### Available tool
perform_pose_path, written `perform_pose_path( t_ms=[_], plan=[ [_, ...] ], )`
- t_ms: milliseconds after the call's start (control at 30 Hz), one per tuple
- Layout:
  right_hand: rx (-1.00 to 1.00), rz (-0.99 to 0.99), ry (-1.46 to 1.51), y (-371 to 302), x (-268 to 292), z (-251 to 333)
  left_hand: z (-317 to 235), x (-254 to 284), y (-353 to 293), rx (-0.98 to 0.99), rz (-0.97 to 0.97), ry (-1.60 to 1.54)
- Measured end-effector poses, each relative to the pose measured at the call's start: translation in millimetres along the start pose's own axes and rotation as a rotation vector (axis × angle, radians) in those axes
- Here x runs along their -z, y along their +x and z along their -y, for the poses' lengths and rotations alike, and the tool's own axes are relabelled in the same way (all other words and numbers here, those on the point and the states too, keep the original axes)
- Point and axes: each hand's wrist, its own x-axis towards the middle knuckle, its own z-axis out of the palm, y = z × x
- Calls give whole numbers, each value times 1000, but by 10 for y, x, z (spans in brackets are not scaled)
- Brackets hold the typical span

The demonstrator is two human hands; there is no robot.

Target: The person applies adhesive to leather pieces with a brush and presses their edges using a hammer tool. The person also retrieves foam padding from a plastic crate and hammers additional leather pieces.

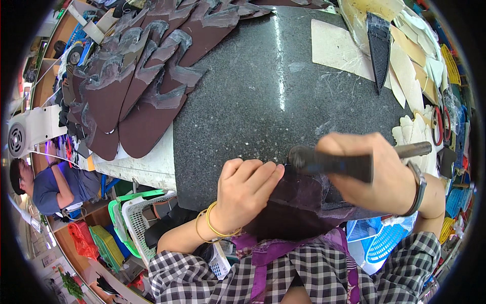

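Dark speckled surface [238, 121], little margin for my fingers

At the surface's near edge lies a dark brown piece [298, 192], partly draped toward my lap as far as I can tell. My right hand [390, 177] is wrapped round a dark hammer-like tool [329, 162], its rounded end above that edge; blur hides the exact grip. My left hand [248, 190] is curled in narrow at the same edge, next to the tool's end; whether it pinches the piece, I cannot tell.

A stroke straying left could, I judge, catch my own fingers, since they sit so close. Too light a hold might let the piece slip off the near edge, and a glancing blow could mark it. On the surface's left, overlapping brown pieces [152, 121] look loose enough to slide if bumped.

I can read no brand or label on the tool or the pieces; below the surface's near edge, a white item [220, 263] carries marks too small to make out
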Motion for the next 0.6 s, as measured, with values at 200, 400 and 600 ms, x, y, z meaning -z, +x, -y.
perform_pose_path(
  t_ms=[200, 400, 600],
  plan=[
    [-16, 5, 37, -10, -44, 57, -122, 50, 133, -65, 55, 122],
    [37, 12, 39, 10, 47, 34, -178, 45, 158, -118, 86, 161],
    [11, 52, 18, -50, 16, 72, -57, 35, 41, -32, 74, -26]
  ],
)
